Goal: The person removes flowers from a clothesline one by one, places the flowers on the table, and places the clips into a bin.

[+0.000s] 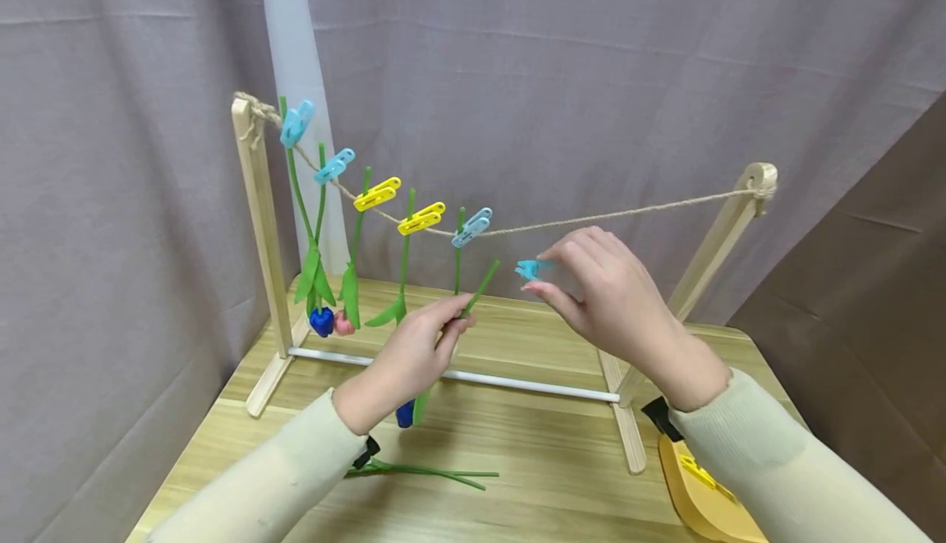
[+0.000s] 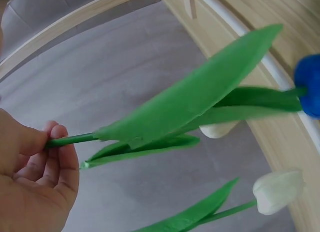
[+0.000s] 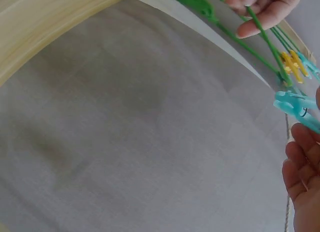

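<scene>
Closest to the person, a few thin green plastic stems [image 1: 436, 470] lie across each other on the pale wood-grain table [image 1: 547, 477], and off to the right sits a rounded orange-yellow plastic tray [image 1: 674, 490] with yellow plastic clothespins [image 1: 698, 472] in it. Above the table, the left hand [image 1: 414, 342] pinches the green stem of an artificial blue tulip [image 1: 405, 414] between thumb and fingers; the flower hangs head down, its cut end slanting up past the fingertips. The right hand [image 1: 613, 288] pinches a small turquoise plastic clothespin [image 1: 528, 269] between thumb and forefinger, just beside that stem end but apart from it, below the line. Beyond the hands, a white rod [image 1: 532, 384] joins the feet of a light wooden stand [image 1: 262, 223]. A sagging twine rope [image 1: 613, 214] runs between its posts, carrying five clothespins, three light blue [image 1: 335, 166] and two yellow [image 1: 377, 195], each at an upside-down flower stem. Behind everything hangs a grey-mauve fabric curtain [image 1: 517, 75]
</scene>
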Tool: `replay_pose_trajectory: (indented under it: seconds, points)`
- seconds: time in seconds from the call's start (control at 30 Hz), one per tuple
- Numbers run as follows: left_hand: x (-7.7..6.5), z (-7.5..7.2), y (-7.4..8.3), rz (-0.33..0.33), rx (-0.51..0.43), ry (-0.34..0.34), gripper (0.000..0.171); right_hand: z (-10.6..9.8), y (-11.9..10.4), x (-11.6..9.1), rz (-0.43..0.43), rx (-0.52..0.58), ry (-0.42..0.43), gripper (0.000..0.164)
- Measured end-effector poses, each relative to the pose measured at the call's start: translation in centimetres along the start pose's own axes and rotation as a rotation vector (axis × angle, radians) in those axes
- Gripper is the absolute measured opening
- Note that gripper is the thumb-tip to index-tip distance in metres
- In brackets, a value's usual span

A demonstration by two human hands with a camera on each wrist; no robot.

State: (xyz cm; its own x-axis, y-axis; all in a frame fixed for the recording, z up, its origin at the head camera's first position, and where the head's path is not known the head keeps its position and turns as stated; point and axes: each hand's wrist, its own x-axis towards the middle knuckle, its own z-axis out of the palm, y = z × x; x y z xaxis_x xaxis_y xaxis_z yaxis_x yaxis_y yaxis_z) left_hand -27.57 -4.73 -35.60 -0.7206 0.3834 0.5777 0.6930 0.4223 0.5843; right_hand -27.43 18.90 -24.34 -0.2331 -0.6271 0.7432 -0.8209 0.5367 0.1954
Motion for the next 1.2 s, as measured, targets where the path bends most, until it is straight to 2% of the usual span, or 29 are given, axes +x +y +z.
replay_pose_trajectory:
  seconds: [0.17,0.3,0.53,0.67,0.97,1.2]
  points:
    - [-0.6,-0.5,-0.2,-0.019,0.038,-0.024,0.033,0.3,0.2,-1.3,0.014,0.026,-0.016,0.034]
    - [-1.1,-0.7,-0.3,-0.014,0.106,-0.032,0.034,0.5,0.4,-2.3,0.026,0.034,-0.024,0.029]
    - [-2.0,-0.7,-0.5,-0.001,0.233,-0.132,0.034,1.0,0.5,-4.4,0.058,0.038,-0.05,0.027]
    - [-2.7,-0.5,-0.6,0.003,0.29,-0.159,0.036,1.3,0.4,-5.6,0.087,0.034,-0.064,0.028]
    - [-4.3,0.2,-0.6,0.063,0.394,-0.203,0.041,1.8,0.4,-8.0,0.11,0.032,-0.066,0.03]
    - [-5.6,1.1,-1.0,0.168,0.483,-0.194,0.048,2.1,0.3,-9.7,0.154,0.048,-0.066,0.025]
